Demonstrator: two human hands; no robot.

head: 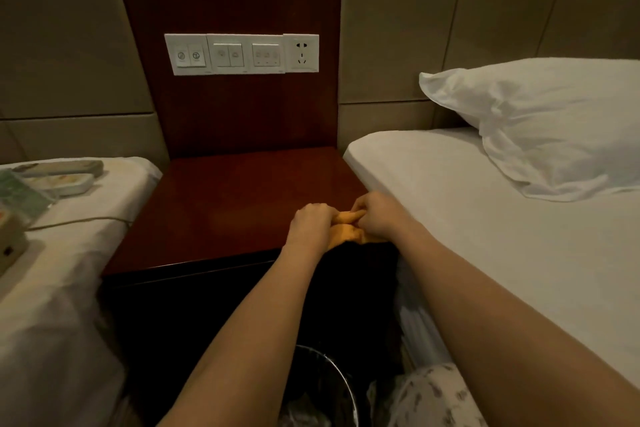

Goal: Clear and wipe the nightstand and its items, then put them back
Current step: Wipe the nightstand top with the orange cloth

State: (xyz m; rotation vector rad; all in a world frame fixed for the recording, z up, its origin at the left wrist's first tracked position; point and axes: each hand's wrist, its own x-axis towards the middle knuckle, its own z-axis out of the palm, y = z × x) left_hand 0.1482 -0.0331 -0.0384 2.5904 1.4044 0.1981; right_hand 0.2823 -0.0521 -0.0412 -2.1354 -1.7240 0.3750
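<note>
The dark red wooden nightstand (225, 204) stands between two beds, its top bare. At its front right corner both hands grip a bunched yellow cloth (346, 230). My left hand (310, 220) holds the cloth's left side and my right hand (379, 215) holds its right side, fingers curled into the fabric. The nightstand's items lie on the left bed: two remote controls (65, 175), a green leaflet (20, 194) and a beige telephone (10, 241) with a cord.
A white switch and socket panel (242, 54) sits on the wooden wall panel above the nightstand. The right bed (485, 218) carries a white pillow (554, 128). A round black waste bin (322, 392) stands on the floor below my arms.
</note>
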